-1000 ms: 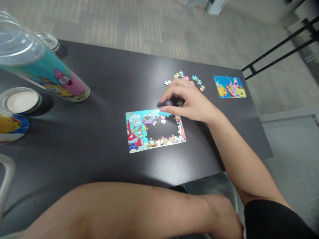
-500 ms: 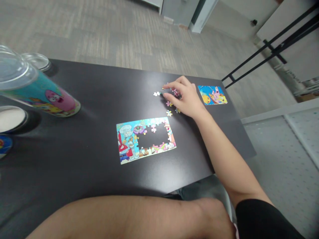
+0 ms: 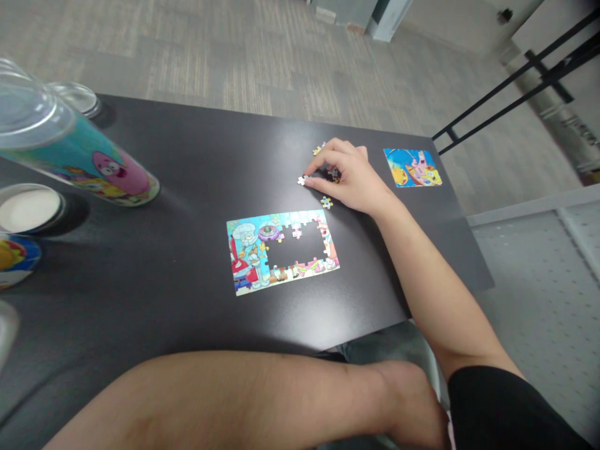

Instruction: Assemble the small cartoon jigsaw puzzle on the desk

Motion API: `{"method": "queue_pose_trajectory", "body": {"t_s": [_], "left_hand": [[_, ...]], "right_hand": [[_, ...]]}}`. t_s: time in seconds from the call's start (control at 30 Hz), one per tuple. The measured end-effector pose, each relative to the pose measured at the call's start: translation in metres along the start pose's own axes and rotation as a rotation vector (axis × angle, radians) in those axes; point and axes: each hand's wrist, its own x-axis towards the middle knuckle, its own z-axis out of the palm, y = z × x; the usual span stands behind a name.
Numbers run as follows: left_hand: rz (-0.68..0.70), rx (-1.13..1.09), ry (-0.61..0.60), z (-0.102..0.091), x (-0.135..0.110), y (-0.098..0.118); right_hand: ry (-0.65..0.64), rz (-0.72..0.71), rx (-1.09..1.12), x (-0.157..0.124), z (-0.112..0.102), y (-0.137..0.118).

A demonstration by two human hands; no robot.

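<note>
My right hand (image 3: 352,181) rests with bent fingers over a small pile of loose puzzle pieces (image 3: 332,174) on the black table (image 3: 187,150). Its thumb tip touches a white piece (image 3: 302,180), and another loose piece (image 3: 327,202) lies just below the hand. Whether any piece is pinched is hidden by the fingers. Nearer to me lies a partly built cartoon puzzle (image 3: 248,250) with an empty gap in its middle. My left forearm lies across the table's near edge, and my left hand (image 3: 415,406) hangs past it with the fingers out of sight.
A small finished cartoon puzzle (image 3: 412,167) lies at the table's far right corner. A cartoon-printed tube (image 3: 84,159) lies on its side at the left, with a round lid (image 3: 30,208) and other lids beside it. Black metal bars (image 3: 506,81) stand beyond the table.
My right hand left the top edge of the partly built puzzle and moved away to the loose pieces, then curled over them. The head camera shifted. My left arm stayed put.
</note>
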Motion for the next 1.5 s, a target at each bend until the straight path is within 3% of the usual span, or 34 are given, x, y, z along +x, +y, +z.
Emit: {"method": "queue_pose_trajectory", "body": {"t_s": [0.1, 0.23, 0.57, 0.83, 1.1, 1.33, 1.5], "left_hand": [[0.311, -0.154, -0.087, -0.007, -0.009, 0.000], [0.358, -0.210, -0.183, -0.016, -0.008, -0.003], [0.383, -0.244, -0.262, -0.035, -0.005, -0.012], [0.391, -0.280, -0.252, -0.035, -0.004, -0.016], [0.350, -0.323, -0.301, -0.041, -0.004, -0.015], [0.343, -0.394, -0.326, -0.056, 0.000, -0.024], [0.305, -0.437, -0.312, -0.059, 0.000, -0.025]], "right_hand": [[-0.016, 0.012, 0.008, 0.001, -0.001, 0.000], [-0.025, 0.020, 0.026, 0.001, -0.004, -0.002], [-0.070, 0.014, 0.012, -0.002, -0.009, -0.009], [-0.104, 0.023, 0.004, -0.003, -0.014, -0.019], [-0.150, 0.048, 0.182, -0.005, -0.012, -0.019], [-0.216, 0.099, 0.410, -0.014, -0.037, -0.038], [-0.394, 0.058, 0.530, -0.024, -0.055, -0.045]]}}
